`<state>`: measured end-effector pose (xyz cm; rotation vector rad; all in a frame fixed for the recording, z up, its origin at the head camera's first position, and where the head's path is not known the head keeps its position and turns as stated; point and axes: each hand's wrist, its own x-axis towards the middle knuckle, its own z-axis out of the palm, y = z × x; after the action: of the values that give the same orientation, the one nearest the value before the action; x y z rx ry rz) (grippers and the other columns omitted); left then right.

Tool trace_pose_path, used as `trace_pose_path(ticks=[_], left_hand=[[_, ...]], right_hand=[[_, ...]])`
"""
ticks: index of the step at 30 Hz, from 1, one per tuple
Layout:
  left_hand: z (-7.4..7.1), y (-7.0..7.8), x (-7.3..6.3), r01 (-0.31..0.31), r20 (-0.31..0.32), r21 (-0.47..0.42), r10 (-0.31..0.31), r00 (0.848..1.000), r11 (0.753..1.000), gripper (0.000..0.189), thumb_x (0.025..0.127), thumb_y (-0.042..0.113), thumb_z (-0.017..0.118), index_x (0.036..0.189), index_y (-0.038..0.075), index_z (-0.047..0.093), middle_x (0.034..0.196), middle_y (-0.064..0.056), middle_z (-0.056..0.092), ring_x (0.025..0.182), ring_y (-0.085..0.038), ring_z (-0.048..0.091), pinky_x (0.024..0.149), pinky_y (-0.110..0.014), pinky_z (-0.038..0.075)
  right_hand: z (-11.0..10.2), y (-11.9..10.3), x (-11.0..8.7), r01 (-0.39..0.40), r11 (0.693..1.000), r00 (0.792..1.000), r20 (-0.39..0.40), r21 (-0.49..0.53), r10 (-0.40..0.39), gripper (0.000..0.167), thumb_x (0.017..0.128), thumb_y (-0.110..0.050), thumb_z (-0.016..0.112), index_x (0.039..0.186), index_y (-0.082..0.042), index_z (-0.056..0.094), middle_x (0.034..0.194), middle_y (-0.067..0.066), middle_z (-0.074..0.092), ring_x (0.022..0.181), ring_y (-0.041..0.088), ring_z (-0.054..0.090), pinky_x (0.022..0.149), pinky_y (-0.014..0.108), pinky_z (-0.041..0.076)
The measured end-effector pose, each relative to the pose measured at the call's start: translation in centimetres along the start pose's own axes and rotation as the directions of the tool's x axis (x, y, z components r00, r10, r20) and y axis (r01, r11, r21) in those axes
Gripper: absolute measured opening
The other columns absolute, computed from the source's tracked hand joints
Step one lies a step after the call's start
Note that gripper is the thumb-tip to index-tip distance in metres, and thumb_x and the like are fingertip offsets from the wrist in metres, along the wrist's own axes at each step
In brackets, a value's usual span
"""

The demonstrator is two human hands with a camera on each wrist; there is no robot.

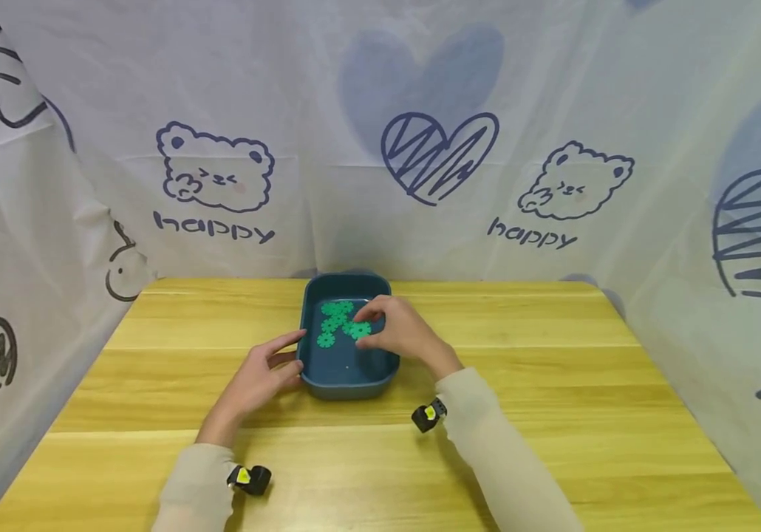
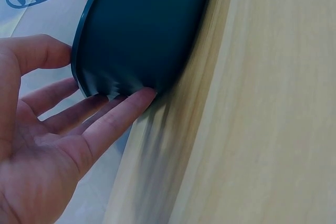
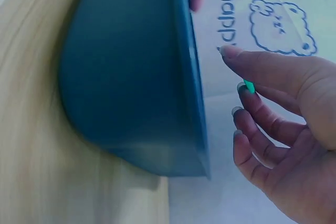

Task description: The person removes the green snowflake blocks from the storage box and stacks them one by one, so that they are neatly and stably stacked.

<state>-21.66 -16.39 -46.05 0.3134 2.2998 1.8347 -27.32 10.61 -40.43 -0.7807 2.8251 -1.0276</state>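
Observation:
A dark blue-green plastic bin [image 1: 347,390] stands on the wooden table, with several green notched discs [image 1: 335,318] on its floor. My right hand [image 1: 403,331] reaches over the bin's right side. Between its thumb and fingers is a green disc [image 1: 359,330], which in the right wrist view appears as a small green sliver [image 3: 249,86] at the fingertips, above the rim. My left hand [image 1: 259,375] rests against the bin's left side. Its extended fingers [image 2: 118,116] touch the outer wall, while the thumb lies at the rim.
Pale wood tabletop [image 1: 520,332] surrounds the bin. White cloth [image 1: 327,199] printed with bears and hearts hangs behind the table and along both sides. Each wrist wears a small black camera.

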Motion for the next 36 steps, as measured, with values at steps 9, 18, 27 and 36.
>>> trace_pose_path(ticks=[9, 18, 27, 36], left_hand=[[0.2, 0.2, 0.2, 0.001, 0.004, 0.013, -0.001, 1.000, 1.000, 0.059, 0.100, 0.002, 0.057, 0.157, 0.003, 0.041, 0.164, -0.024, 0.037, 0.140, -0.045, 0.052, 0.097, -0.038, 0.062], [0.3, 0.1, 0.4, 0.000, 0.006, 0.017, 0.000, 1.000, 1.000, 0.059, 0.100, 0.002, 0.056, 0.157, 0.003, 0.040, 0.163, -0.024, 0.037, 0.140, -0.046, 0.052, 0.096, -0.037, 0.062], [0.2, 0.0, 0.2, 0.000, 0.002, 0.035, 0.000, 1.000, 0.999, 0.059, 0.100, 0.003, 0.056, 0.157, 0.003, 0.040, 0.164, -0.023, 0.037, 0.140, -0.045, 0.052, 0.096, -0.034, 0.063], [0.1, -0.1, 0.1, 0.002, 0.002, 0.019, -0.002, 1.000, 1.000, 0.059, 0.100, 0.002, 0.055, 0.157, 0.002, 0.040, 0.163, -0.024, 0.037, 0.139, -0.046, 0.052, 0.095, -0.036, 0.063]], right_hand=[[-2.7, 1.1, -2.5, -0.037, 0.999, 0.996, -0.082, 0.020, 0.038, 0.034, 0.081, -0.020, 0.089, 0.112, -0.011, 0.078, 0.110, 0.004, 0.075, 0.103, 0.024, 0.062, 0.091, 0.039, 0.057], [-4.8, 3.5, -5.0, -0.060, 0.998, 0.989, -0.132, 0.017, 0.062, 0.034, 0.080, -0.018, 0.089, 0.111, -0.010, 0.078, 0.113, 0.006, 0.076, 0.107, 0.027, 0.064, 0.088, 0.038, 0.055], [-5.3, 7.2, -7.6, -0.142, 0.989, 0.978, -0.146, 0.049, 0.147, 0.031, 0.080, -0.013, 0.089, 0.109, -0.012, 0.077, 0.114, 0.007, 0.075, 0.111, 0.035, 0.063, 0.084, 0.036, 0.054], [-5.9, 9.8, -9.2, -0.197, 0.980, 0.972, -0.125, 0.025, 0.199, 0.031, 0.082, -0.016, 0.087, 0.111, -0.013, 0.077, 0.117, 0.008, 0.075, 0.111, 0.032, 0.064, 0.090, 0.044, 0.057]])
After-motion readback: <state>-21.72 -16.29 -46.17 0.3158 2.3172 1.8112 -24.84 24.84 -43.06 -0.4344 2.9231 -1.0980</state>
